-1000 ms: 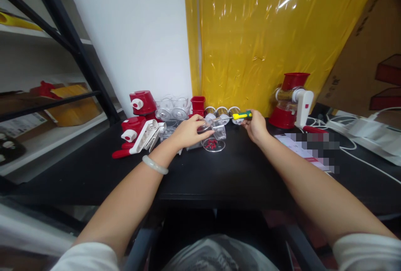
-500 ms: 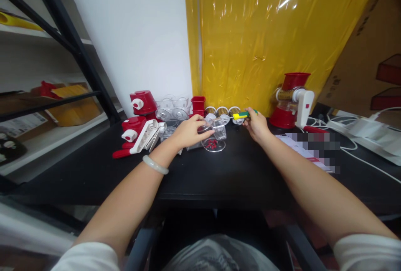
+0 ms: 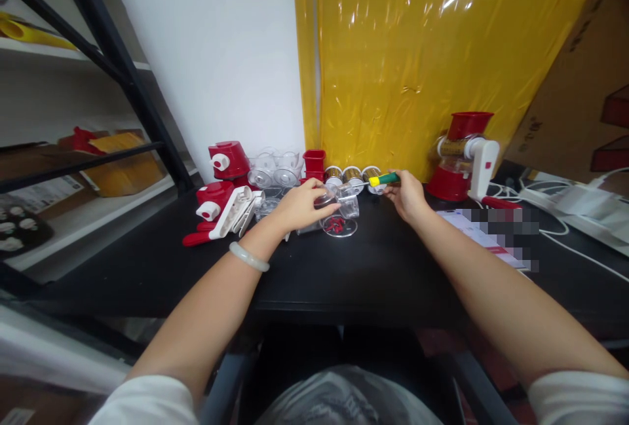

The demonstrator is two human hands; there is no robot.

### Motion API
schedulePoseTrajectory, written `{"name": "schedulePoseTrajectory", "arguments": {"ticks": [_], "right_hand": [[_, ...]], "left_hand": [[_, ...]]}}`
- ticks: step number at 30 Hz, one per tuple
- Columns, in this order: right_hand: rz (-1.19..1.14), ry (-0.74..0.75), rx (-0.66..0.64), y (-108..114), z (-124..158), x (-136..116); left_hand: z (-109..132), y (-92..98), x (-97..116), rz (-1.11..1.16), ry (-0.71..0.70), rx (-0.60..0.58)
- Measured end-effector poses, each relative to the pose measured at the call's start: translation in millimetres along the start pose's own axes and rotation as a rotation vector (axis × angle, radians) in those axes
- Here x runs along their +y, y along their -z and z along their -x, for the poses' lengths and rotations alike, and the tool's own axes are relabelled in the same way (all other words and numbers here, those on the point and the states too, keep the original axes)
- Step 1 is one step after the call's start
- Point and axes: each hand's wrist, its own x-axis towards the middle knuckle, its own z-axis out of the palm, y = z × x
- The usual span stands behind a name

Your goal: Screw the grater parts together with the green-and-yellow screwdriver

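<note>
over the counter, a clear plastic part is being gripped in fingers of the left hand, seemingly steadied for the screwdriver clasped by fingers of the right hand.

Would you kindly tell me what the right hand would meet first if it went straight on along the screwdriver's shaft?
Probably the clear plastic part in the left hand: the screwdriver in the right hand points towards it, though depth there is hard to judge.
</note>
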Motion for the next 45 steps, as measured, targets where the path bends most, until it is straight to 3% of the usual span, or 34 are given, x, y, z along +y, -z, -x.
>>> {"name": "schedulePoseTrajectory", "arguments": {"ticks": [5, 10, 22, 32, 45], "right_hand": [[-0.004, -0.006, 0.005, -0.3, 0.3, 1.1], [0.028, 0.084, -0.006, 1.0, -3.3, 5.4], [-0.065, -0.019, -0.008, 1.1, -2.3, 4.0], [0.046, 0.067, -0.035, 1.8, -2.0, 2.1], [-0.013, -0.008, 0.047, 0.9, -6.0, 5.8]], "left_hand": [[-0.1, -0.5, -0.2, 0.001, 0.001, -0.005], [-0.3, -1.2, -1.4, 0.010, 0.013, -0.004], [-0.1, -1.6, -1.6, 0.002, -0.001, 0.001], [0.1, -2.2, -1.6, 0.032, 0.004, 0.002], [0.1, -3.0, -2.9, 0.019, -0.004, -0.003]]}}
